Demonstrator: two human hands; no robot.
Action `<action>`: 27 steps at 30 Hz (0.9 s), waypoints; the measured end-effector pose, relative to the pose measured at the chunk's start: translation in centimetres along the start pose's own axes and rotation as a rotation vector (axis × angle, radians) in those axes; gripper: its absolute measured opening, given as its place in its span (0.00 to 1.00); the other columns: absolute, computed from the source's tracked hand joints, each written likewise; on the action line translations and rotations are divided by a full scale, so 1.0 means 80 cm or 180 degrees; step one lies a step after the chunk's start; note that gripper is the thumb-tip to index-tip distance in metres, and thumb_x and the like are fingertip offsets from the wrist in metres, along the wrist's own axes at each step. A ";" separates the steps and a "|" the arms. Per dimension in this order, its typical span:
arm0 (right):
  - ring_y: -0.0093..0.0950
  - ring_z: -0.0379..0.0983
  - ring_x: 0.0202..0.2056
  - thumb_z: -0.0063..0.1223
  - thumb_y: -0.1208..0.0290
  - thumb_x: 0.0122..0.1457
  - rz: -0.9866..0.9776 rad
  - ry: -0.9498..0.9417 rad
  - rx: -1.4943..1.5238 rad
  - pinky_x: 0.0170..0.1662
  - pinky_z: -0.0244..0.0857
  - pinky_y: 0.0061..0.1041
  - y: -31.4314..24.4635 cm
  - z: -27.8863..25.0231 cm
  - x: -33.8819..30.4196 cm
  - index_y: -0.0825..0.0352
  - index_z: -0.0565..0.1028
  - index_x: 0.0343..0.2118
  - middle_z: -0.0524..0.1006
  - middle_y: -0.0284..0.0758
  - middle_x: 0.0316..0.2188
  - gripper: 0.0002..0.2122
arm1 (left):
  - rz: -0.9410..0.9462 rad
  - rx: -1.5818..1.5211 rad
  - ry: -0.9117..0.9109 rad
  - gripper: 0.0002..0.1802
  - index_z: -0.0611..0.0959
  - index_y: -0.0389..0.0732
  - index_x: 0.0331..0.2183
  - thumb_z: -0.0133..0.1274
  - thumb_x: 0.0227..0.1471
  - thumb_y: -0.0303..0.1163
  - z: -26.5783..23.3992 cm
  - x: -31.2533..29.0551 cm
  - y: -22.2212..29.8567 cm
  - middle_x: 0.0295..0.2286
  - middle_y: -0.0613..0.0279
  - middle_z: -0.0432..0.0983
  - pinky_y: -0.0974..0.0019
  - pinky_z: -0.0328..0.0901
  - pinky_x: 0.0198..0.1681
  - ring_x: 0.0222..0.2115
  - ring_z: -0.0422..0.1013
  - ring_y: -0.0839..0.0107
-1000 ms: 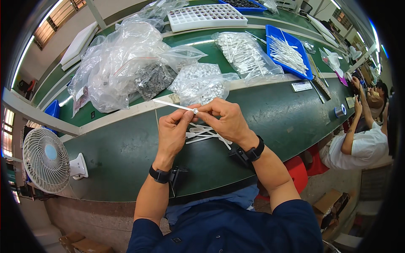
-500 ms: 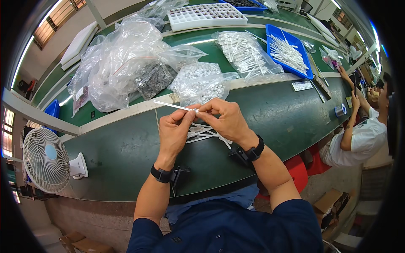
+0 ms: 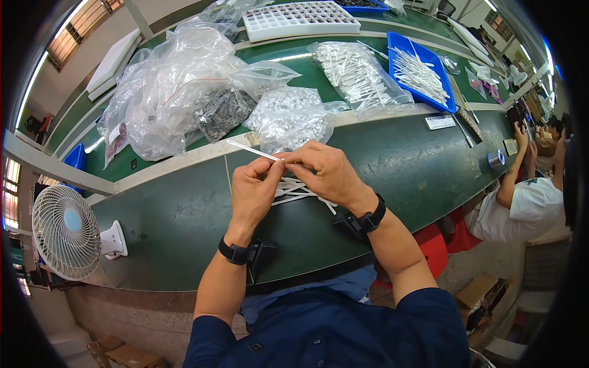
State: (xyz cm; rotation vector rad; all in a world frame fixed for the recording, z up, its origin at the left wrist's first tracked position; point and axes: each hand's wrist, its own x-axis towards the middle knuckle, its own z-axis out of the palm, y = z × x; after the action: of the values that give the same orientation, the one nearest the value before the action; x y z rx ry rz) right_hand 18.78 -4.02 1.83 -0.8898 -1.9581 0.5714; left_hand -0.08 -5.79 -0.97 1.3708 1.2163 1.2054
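Observation:
A thin white plastic stick [image 3: 248, 149] slants up and to the left out of my left hand [image 3: 253, 187], whose thumb and forefinger pinch it near its lower end. My right hand [image 3: 331, 175] meets that end with its fingertips pressed together. Whatever sits between the right fingertips is too small to make out. Beneath both hands lies a loose heap of white plastic sticks [image 3: 296, 195] on the green bench, partly covered by the right hand. Just beyond the hands rests a clear bag of small white parts [image 3: 293, 119].
Large clear bags [image 3: 165, 92], one with dark grey parts [image 3: 224, 113], cover the left back. Farther right are a bag of white sticks [image 3: 359, 73], a blue tray [image 3: 451, 101] and a solder spool [image 3: 496, 160]. A fan [image 3: 69, 224] stands left; a co-worker [image 3: 518, 205] sits right.
The stick has tipped slightly, its far end a little lower and to the right. Both hands stay together at its near end. The co-worker's arms have drawn back from the shelf.

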 end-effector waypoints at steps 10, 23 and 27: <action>0.19 0.69 0.25 0.63 0.74 0.58 0.0417 -0.0191 0.0213 0.28 0.62 0.20 -0.007 -0.009 0.003 0.62 0.84 0.43 0.77 0.33 0.29 0.10 | -0.0338 -0.1075 -0.0388 0.10 0.87 0.32 0.42 0.59 0.59 0.25 -0.008 0.003 0.016 0.33 0.64 0.84 0.79 0.69 0.38 0.32 0.76 0.82; 0.10 0.69 0.27 0.63 0.73 0.60 0.1048 -0.0123 0.0779 0.31 0.63 0.16 -0.007 -0.007 0.002 0.71 0.79 0.35 0.81 0.30 0.23 0.07 | -0.0316 -0.1539 0.0036 0.08 0.85 0.30 0.38 0.61 0.56 0.23 0.003 0.004 0.017 0.34 0.57 0.84 0.74 0.73 0.40 0.33 0.78 0.76; 0.10 0.70 0.29 0.62 0.74 0.60 0.1253 -0.0202 0.0993 0.33 0.65 0.16 -0.004 -0.006 0.001 0.72 0.79 0.36 0.82 0.30 0.24 0.07 | -0.0360 -0.1493 0.0037 0.09 0.85 0.30 0.39 0.62 0.56 0.23 0.001 0.004 0.009 0.34 0.57 0.84 0.74 0.74 0.40 0.32 0.79 0.75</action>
State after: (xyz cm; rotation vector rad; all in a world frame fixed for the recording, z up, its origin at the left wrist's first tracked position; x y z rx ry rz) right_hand 19.03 -4.17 2.33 -1.0692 -1.6906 1.1112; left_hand 0.07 -5.54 -0.23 0.9365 0.9266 1.3161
